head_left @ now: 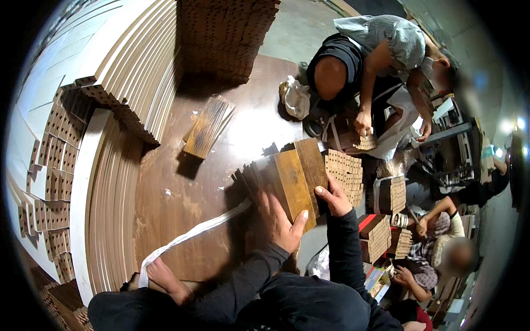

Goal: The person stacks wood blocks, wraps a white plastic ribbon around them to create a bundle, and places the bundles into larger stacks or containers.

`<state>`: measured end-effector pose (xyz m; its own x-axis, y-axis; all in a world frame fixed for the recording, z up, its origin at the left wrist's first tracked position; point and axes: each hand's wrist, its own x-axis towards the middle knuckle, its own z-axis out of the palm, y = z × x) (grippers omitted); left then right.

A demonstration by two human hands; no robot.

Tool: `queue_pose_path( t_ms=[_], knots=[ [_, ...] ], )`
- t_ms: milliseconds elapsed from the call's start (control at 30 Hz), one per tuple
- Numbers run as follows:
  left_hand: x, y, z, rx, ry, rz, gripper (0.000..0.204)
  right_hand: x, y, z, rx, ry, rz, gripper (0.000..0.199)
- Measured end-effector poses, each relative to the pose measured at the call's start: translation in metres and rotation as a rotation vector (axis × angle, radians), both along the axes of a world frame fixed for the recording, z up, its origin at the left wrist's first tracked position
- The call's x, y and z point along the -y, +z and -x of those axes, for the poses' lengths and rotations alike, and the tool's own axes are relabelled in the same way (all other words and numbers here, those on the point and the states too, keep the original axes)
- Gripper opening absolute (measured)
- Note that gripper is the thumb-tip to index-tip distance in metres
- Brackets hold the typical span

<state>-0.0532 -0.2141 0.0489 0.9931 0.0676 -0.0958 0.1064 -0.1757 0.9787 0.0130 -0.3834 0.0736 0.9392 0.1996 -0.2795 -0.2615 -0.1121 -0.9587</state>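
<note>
At the centre of the frame, a person's two hands hold a stack of brown wooden boards, tilted above a brown wooden surface; the left hand grips its near side, fingers spread along the boards and thumb raised by the lower edge; the right hand clasps its right end, thumb on the top face, the other fingers mostly hidden; a white strap runs from lower left up to the stack; in the upper middle lie a few loose boards, overlapping askew; long boards stand in rows along the left; a dark pile with holes rises at the top; at upper right a co-worker bends forward, handling a holed block.
</note>
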Motion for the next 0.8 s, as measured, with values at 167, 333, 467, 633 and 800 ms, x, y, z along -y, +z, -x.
queue_pose_path(
  t_ms=[167, 333, 467, 633, 800],
  knots=[
    [-0.002, 0.010, -0.011, 0.173, 0.101, 0.054, 0.083, 0.005, -0.008, -0.005, 0.002, 0.003, 0.018, 0.059],
    [-0.018, 0.025, -0.006, 0.126, 0.058, 0.329, 0.079, 0.003, -0.001, -0.007, -0.005, -0.004, 0.116, 0.058],
    [-0.092, 0.021, -0.016, -0.114, 0.162, 0.835, 0.080, -0.005, -0.006, -0.011, -0.005, -0.054, 0.001, 0.061],
    [-0.135, -0.053, -0.025, -0.069, 0.403, 0.665, 0.071, 0.006, -0.001, -0.013, -0.003, -0.067, -0.007, 0.064],
    [-0.081, -0.125, 0.016, -0.159, 0.535, 0.636, 0.072, 0.020, -0.018, -0.012, -0.207, -0.154, -0.137, 0.064]
  ],
)
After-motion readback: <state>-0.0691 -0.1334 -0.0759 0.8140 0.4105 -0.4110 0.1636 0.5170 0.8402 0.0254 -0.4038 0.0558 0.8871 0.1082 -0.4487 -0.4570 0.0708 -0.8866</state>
